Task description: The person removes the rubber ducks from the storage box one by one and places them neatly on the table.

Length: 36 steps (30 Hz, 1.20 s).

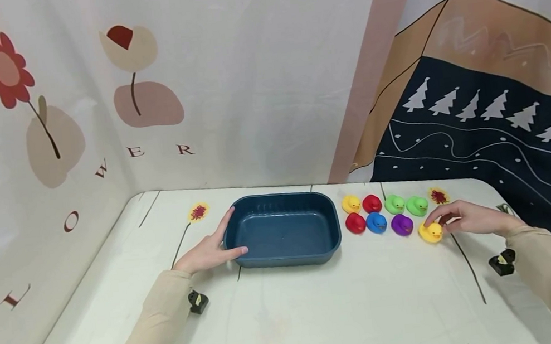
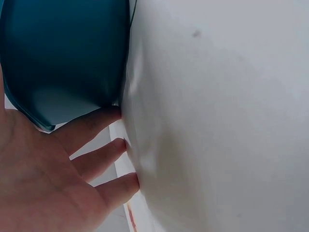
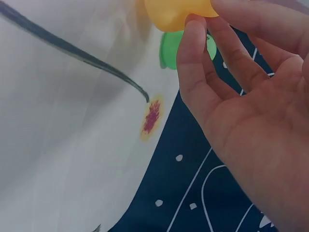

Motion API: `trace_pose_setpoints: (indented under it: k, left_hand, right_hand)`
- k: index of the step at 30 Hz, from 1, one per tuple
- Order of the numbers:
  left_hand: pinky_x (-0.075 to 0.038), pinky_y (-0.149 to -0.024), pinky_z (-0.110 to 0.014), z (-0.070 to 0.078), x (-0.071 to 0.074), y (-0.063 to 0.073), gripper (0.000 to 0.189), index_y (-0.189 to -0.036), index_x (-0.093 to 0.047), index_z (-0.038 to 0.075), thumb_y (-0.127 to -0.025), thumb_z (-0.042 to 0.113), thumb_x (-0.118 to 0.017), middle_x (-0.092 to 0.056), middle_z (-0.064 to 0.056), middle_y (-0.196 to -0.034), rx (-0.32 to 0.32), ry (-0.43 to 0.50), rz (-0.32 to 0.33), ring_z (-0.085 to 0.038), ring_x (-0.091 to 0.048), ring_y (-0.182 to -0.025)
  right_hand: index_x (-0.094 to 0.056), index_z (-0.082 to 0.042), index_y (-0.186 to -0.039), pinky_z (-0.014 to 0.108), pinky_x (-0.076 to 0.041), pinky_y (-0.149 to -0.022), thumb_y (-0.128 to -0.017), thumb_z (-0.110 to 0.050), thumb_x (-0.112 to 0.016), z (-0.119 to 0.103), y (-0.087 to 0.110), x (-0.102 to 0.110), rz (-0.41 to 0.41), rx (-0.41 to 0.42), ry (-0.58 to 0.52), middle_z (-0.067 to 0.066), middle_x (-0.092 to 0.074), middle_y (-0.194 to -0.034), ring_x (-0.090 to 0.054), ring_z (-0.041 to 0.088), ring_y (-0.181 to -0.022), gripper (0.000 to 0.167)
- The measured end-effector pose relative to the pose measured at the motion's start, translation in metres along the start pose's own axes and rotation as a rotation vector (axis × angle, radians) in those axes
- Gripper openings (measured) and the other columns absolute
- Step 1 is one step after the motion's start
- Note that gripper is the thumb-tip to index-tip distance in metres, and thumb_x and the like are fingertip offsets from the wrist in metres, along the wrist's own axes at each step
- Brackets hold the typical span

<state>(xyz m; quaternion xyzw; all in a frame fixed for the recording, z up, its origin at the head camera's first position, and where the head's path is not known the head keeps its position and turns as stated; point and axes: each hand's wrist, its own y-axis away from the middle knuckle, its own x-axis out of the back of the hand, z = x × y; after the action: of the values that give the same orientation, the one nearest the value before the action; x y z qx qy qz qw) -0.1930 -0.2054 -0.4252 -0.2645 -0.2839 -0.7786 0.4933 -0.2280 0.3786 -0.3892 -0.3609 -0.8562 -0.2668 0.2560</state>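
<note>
My left hand [image 1: 210,250] rests against the left end of a dark blue rectangular basin [image 1: 285,262], its thumb at the rim by the front left corner. In the left wrist view, fairly straight, spread fingers [image 2: 99,162] lie beside the basin [image 2: 63,53]. On the right, my right hand [image 1: 474,217] pinches a yellow rubber duck [image 1: 431,233] between thumb and fingertips. The right wrist view shows part of this yellow duck [image 3: 176,12] at the fingertips, with a green duck [image 3: 170,50] beyond it.
Beside the basin sit another yellow duck [image 1: 350,204], red ducks [image 1: 372,203], green ducks [image 1: 394,204], a blue duck [image 1: 376,223] and a purple duck [image 1: 402,225]. A white flower-patterned cloth [image 1: 310,314] covers the table. Printed curtains [image 1: 246,85] hang behind.
</note>
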Motion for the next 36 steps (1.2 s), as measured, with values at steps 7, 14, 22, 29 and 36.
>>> trace_pose_setpoints:
  k: [7, 14, 22, 29, 36]
  left_hand:
    - [-0.039, -0.091, -0.058, 0.001, -0.001, 0.0, 0.104, -0.155, 0.009, 0.03, -0.086, 0.053, -0.066, -0.031, -0.04, -0.141, 0.005, 0.01, -0.009, -0.048, -0.049, -0.116]
    - [-0.04, -0.09, -0.057, 0.0, -0.001, 0.0, 0.104, -0.155, 0.008, 0.03, -0.086, 0.053, -0.066, -0.032, -0.04, -0.14, 0.004, 0.003, -0.004, -0.047, -0.051, -0.114]
    - [-0.037, -0.093, -0.062, 0.0, -0.001, -0.001, 0.102, -0.155, 0.008, 0.031, -0.087, 0.051, -0.066, -0.031, -0.038, -0.143, 0.012, -0.001, 0.002, -0.05, -0.046, -0.12]
    - [-0.037, -0.093, -0.061, 0.0, -0.001, -0.001, 0.103, -0.155, 0.008, 0.031, -0.086, 0.053, -0.066, -0.031, -0.037, -0.143, 0.011, -0.001, 0.0, -0.049, -0.047, -0.119]
    - [-0.037, -0.093, -0.061, -0.001, 0.0, -0.001, 0.103, -0.155, 0.008, 0.031, -0.087, 0.052, -0.066, -0.031, -0.038, -0.143, 0.008, -0.001, 0.0, -0.05, -0.047, -0.119]
  right_hand:
    - [-0.066, 0.003, -0.114, 0.027, -0.046, -0.081, -0.085, 0.004, -0.063, 0.009, -0.003, 0.002, 0.017, -0.06, -0.008, 0.018, -0.062, -0.117, -0.054, 0.023, -0.095, 0.029]
    - [-0.068, -0.001, -0.112, 0.045, -0.042, -0.092, -0.088, 0.001, -0.063, 0.014, -0.004, 0.004, 0.082, -0.084, 0.032, 0.012, -0.064, -0.115, -0.052, 0.029, -0.108, 0.025]
    - [-0.063, 0.005, -0.119, 0.038, -0.047, -0.088, -0.091, 0.0, -0.057, 0.013, -0.009, 0.004, 0.083, -0.11, -0.015, 0.02, -0.06, -0.121, -0.051, 0.035, -0.111, 0.029]
    - [-0.059, 0.01, -0.119, 0.031, -0.05, -0.081, -0.092, 0.003, -0.052, 0.008, -0.012, 0.004, 0.051, -0.126, -0.087, 0.026, -0.056, -0.122, -0.055, 0.027, -0.101, 0.029]
    - [-0.064, 0.006, -0.115, 0.037, -0.046, -0.085, -0.091, -0.008, -0.062, 0.007, -0.016, 0.002, 0.083, -0.168, -0.041, 0.018, -0.062, -0.117, -0.053, 0.029, -0.105, 0.028]
